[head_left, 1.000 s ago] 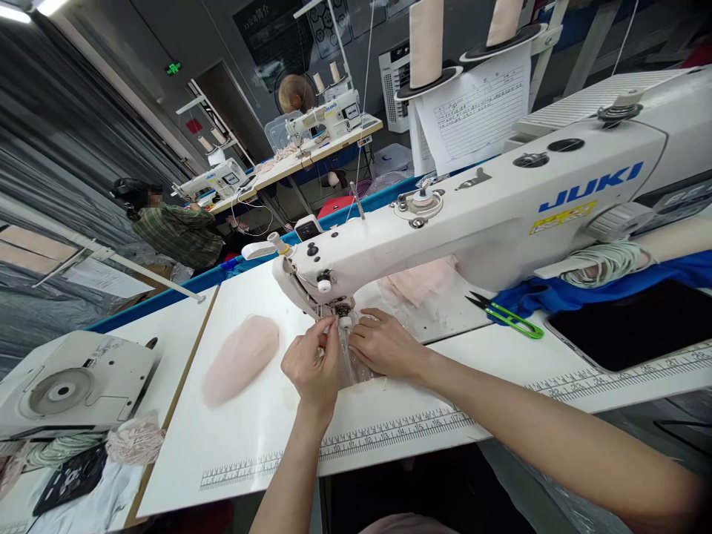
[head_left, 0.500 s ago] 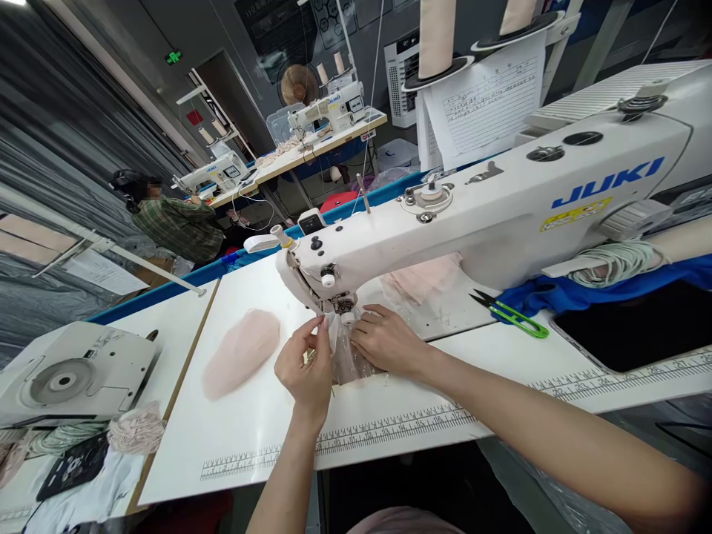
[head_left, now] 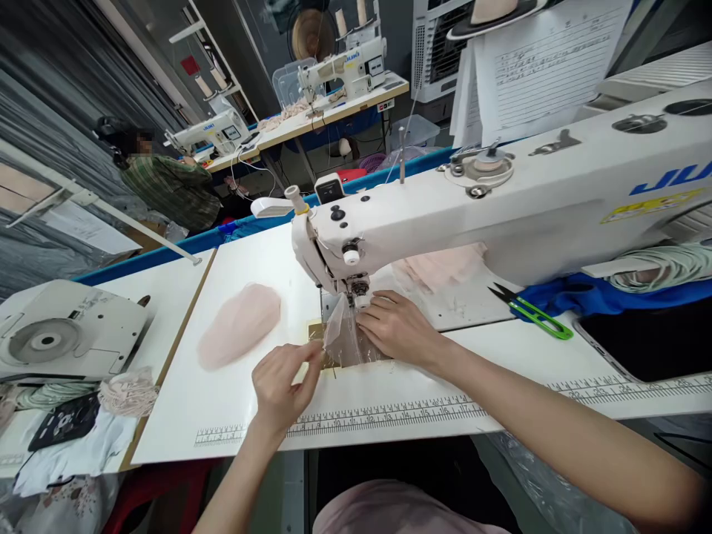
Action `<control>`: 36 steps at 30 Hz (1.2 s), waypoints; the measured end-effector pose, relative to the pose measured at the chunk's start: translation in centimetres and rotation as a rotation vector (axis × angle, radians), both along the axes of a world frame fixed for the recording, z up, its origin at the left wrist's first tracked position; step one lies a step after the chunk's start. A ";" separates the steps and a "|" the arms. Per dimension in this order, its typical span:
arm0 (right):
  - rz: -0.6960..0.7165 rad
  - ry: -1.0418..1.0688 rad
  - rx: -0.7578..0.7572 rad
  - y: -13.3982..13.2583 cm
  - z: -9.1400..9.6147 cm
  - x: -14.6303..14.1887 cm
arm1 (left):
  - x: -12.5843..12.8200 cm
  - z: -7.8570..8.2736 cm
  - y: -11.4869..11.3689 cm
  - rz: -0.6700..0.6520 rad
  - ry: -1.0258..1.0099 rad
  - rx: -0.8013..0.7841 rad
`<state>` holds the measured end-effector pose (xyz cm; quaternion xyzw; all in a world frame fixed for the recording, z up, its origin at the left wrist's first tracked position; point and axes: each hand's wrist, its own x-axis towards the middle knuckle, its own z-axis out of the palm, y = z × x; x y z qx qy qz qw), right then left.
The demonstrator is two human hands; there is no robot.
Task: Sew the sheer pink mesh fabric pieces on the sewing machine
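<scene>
A white JUKI sewing machine (head_left: 500, 200) stands on the white table (head_left: 389, 415). Under its needle (head_left: 351, 297) lies a small sheer piece of fabric (head_left: 343, 337) over the metal plate. My right hand (head_left: 397, 326) rests on that piece just right of the needle, fingers curled and pressed down on it. My left hand (head_left: 281, 386) is lower left of the needle, fingers pinched together near the piece's left edge; whether they hold anything I cannot make out.
A pale pink fabric piece (head_left: 240, 325) lies left on the table. Green thread snips (head_left: 531, 313) and blue cloth (head_left: 606, 297) sit to the right. More pink fabric (head_left: 439, 267) is behind the machine arm. Another machine (head_left: 61, 334) is far left; a person (head_left: 167, 189) sits beyond.
My left hand has drawn back from the needle toward me and to the left. The right hand stays on the sheer piece. The camera has tilted down and closer.
</scene>
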<state>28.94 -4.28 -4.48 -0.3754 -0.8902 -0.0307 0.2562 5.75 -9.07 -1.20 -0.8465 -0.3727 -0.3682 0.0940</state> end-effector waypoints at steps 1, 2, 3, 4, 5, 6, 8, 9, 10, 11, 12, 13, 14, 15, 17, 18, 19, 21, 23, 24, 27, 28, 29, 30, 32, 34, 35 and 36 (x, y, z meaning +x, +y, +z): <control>0.008 0.008 0.012 0.0 0.0 0.0 | -0.4 0.0 -0.1 -0.079 0.104 -0.046; 0.018 0.015 0.023 -0.1 0.0 0.0 | -0.6 0.0 -0.2 -0.150 0.204 -0.077; 0.029 0.021 0.034 -0.1 0.0 0.0 | -0.6 0.0 -0.3 -0.208 0.293 -0.080; 0.041 0.026 0.040 -0.2 0.1 0.0 | -0.5 0.0 -0.3 -0.249 0.373 -0.063; 0.056 0.031 0.041 -0.3 0.1 -0.1 | -0.4 0.0 -0.2 -0.271 0.439 -0.039; 0.074 0.035 0.035 -0.3 0.2 -0.1 | -0.1 -0.1 -0.1 -0.278 0.492 -0.015; 0.111 0.034 -0.001 -0.5 0.4 -0.1 | 0.3 -0.3 0.4 -0.257 0.560 -0.003; 0.125 0.028 -0.032 -0.7 0.6 -0.1 | 0.4 -0.4 0.7 -0.242 0.575 -0.007; 0.135 0.017 -0.071 -0.8 0.9 0.0 | 0.4 -0.6 1.0 -0.230 0.580 -0.008; 0.141 0.001 -0.117 -0.9 1.3 0.0 | 0.4 -0.8 1.3 -0.225 0.576 -0.001; 0.144 -0.020 -0.168 -1.0 1.6 0.1 | 0.4 -1.0 1.6 -0.225 0.562 0.009; 0.147 -0.046 -0.221 -1.1 2.0 0.2 | 0.3 -1.2 1.8 -0.234 0.541 0.017; 0.149 -0.074 -0.274 -1.1 2.3 0.2 | 0.2 -1.4 1.9 -0.243 0.510 0.015; 0.147 -0.104 -0.323 -1.2 2.6 0.3 | 0.1 -1.5 1.9 -0.242 0.469 -0.006; 0.126 -0.155 -0.394 -1.2 3.0 0.4 | 0.1 -1.6 1.9 -0.209 0.369 -0.096; 0.109 -0.175 -0.415 -1.3 3.1 0.4 | 0.2 -1.5 1.9 -0.183 0.321 -0.154; 0.092 -0.187 -0.425 -1.3 3.0 0.4 | 0.3 -1.3 1.8 -0.159 0.279 -0.212; 0.064 -0.180 -0.428 -1.3 2.9 0.4 | 0.5 -0.8 1.8 -0.136 0.223 -0.305; 0.050 -0.109 -0.440 -1.3 2.7 0.5 | 0.7 -0.3 1.9 -0.133 0.216 -0.366; 0.041 -0.056 -0.454 -1.3 2.7 0.5 | 0.7 0.0 2.0 -0.133 0.226 -0.385; -0.007 0.055 -0.508 -1.3 2.9 0.7 | 0.8 0.4 2.5 -0.117 0.286 -0.401; -0.025 0.060 -0.512 -1.2 3.0 0.7 | 0.9 0.5 2.7 -0.111 0.308 -0.396; -0.039 0.055 -0.503 -1.2 3.0 0.7 | 1.0 0.5 3.0 -0.111 0.324 -0.390; -0.050 0.044 -0.484 -1.2 3.0 0.6 | 1.1 0.5 3.2 -0.114 0.336 -0.388; -0.051 0.017 -0.425 -1.2 2.7 0.5 | 1.5 0.4 3.6 -0.129 0.353 -0.390; -0.035 -0.017 -0.347 -1.1 2.1 0.2 | 1.8 0.1 4.1 -0.132 0.374 -0.390; -0.027 -0.035 -0.303 -1.1 1.8 0.1 | 1.9 -0.1 4.3 -0.130 0.390 -0.387; -0.022 -0.052 -0.258 -1.0 1.5 0.0 | 2.1 -0.3 4.6 -0.126 0.405 -0.379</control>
